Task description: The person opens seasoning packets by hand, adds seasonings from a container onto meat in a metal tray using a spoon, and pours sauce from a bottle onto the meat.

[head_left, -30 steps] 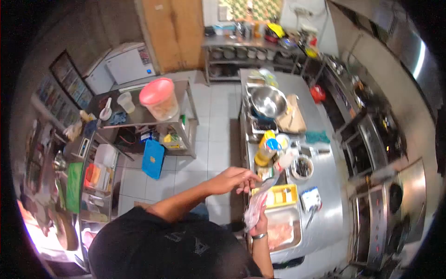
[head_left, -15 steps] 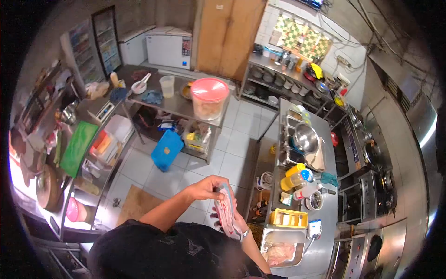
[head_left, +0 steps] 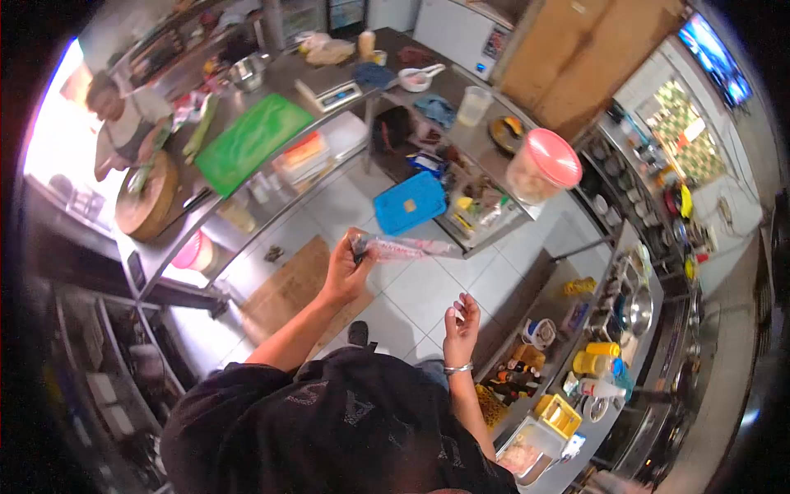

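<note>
My left hand point(head_left: 347, 267) is closed round one end of a clear plastic bag with red print point(head_left: 407, 249), which stretches out to the right over the tiled floor. To the lower right of the bag, my right hand point(head_left: 462, 319) is raised with its fingers apart and touches nothing; a metal band is on its wrist. Beyond the bag lies a blue lid point(head_left: 410, 203), by the lower shelf of the middle table. A metal tray of pale meat point(head_left: 527, 449) stands on the right counter, below my right hand.
A co-worker point(head_left: 136, 123) stands at the far left by a round wooden block point(head_left: 148, 196). The left counter holds a green cutting board point(head_left: 251, 144) and a scale point(head_left: 333, 96). A pink-lidded tub point(head_left: 543, 167) stands on the middle table. Brown cardboard point(head_left: 288, 292) lies on the floor.
The view has swung left, bringing the co-worker into sight. The bag, earlier between both hands, is now in my left hand alone; my right hand has let go and moved apart.
</note>
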Demonstrator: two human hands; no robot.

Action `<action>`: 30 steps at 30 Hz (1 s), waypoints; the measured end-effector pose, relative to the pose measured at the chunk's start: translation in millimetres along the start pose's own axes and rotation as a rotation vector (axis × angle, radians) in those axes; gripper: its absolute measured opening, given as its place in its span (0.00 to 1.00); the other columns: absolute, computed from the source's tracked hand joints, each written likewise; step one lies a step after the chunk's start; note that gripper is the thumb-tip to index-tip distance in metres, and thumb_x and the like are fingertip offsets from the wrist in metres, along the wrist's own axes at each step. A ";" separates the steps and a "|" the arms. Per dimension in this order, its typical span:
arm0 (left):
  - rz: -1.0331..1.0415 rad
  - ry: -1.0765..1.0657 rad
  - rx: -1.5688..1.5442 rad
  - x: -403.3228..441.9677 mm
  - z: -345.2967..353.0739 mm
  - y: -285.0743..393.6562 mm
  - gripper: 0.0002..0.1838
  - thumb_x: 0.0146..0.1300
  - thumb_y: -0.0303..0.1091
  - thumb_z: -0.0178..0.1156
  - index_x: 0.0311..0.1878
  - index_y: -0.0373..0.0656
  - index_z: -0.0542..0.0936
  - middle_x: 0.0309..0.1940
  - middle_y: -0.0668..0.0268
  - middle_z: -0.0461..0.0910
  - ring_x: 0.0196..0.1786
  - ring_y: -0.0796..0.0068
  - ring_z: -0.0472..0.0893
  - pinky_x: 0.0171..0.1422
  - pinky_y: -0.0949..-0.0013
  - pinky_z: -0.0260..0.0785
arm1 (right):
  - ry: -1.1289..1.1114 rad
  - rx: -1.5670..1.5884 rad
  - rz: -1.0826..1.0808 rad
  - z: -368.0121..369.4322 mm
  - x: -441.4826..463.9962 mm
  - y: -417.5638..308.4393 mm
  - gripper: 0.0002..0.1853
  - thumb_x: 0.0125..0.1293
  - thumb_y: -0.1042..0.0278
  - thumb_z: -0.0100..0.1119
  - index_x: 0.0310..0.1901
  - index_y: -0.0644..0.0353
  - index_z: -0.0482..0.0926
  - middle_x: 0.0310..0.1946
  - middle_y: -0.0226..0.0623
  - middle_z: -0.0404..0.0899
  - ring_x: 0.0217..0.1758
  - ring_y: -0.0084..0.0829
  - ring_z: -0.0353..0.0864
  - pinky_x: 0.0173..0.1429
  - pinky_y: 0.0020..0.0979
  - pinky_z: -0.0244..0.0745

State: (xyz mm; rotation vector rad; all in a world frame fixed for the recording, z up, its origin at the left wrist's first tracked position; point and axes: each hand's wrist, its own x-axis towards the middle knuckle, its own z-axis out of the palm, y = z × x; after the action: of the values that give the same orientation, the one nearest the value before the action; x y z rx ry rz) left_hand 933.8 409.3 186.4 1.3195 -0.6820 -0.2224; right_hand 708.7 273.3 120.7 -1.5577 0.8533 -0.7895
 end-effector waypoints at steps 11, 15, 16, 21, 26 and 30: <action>-0.093 0.360 -0.238 -80.3 -58.1 23.6 0.09 0.72 0.29 0.58 0.50 0.41 0.70 0.35 0.75 0.70 0.42 0.86 0.71 0.49 0.76 0.66 | -0.519 0.247 -0.240 129.7 10.1 -58.4 0.22 0.77 0.67 0.49 0.67 0.68 0.65 0.65 0.43 0.71 0.64 0.29 0.71 0.59 0.30 0.69; -0.119 0.468 -0.279 -97.7 -70.9 36.9 0.12 0.74 0.34 0.56 0.54 0.39 0.70 0.37 0.74 0.72 0.45 0.84 0.73 0.55 0.76 0.67 | -0.683 0.294 -0.153 138.9 3.9 -71.1 0.13 0.78 0.65 0.49 0.52 0.67 0.75 0.45 0.34 0.80 0.48 0.21 0.75 0.53 0.24 0.69; -0.107 0.504 -0.216 -102.1 -73.6 38.4 0.12 0.75 0.35 0.56 0.54 0.39 0.71 0.39 0.73 0.75 0.46 0.84 0.73 0.55 0.75 0.68 | -0.690 0.268 -0.168 140.9 1.4 -75.1 0.10 0.79 0.66 0.48 0.46 0.63 0.75 0.40 0.28 0.78 0.42 0.16 0.72 0.49 0.21 0.67; -0.111 0.549 -0.120 -118.2 -69.4 38.5 0.13 0.76 0.36 0.54 0.56 0.40 0.71 0.43 0.71 0.75 0.47 0.84 0.73 0.55 0.75 0.68 | -0.889 0.304 -0.145 132.1 13.3 -73.8 0.10 0.79 0.65 0.49 0.48 0.63 0.74 0.41 0.28 0.78 0.43 0.16 0.72 0.49 0.21 0.67; -0.120 0.372 -0.283 -126.0 -43.0 38.7 0.15 0.78 0.38 0.50 0.60 0.40 0.68 0.47 0.70 0.75 0.51 0.83 0.73 0.59 0.72 0.68 | -0.877 0.570 0.004 134.8 21.5 -82.2 0.16 0.77 0.67 0.51 0.60 0.64 0.69 0.45 0.29 0.74 0.43 0.17 0.71 0.47 0.22 0.68; -0.073 0.384 -0.536 -124.4 -26.2 39.0 0.15 0.78 0.38 0.50 0.60 0.41 0.68 0.49 0.70 0.75 0.53 0.82 0.74 0.62 0.72 0.68 | -0.830 0.620 -0.026 123.8 28.0 -77.6 0.16 0.76 0.67 0.53 0.60 0.63 0.69 0.44 0.29 0.73 0.43 0.18 0.70 0.50 0.22 0.67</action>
State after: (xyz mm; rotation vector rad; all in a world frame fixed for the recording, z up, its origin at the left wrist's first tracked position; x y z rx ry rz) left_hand 842.1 505.3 179.4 0.8362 -0.2217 -0.1864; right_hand 836.6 319.4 181.3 -1.1592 -0.0342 -0.3049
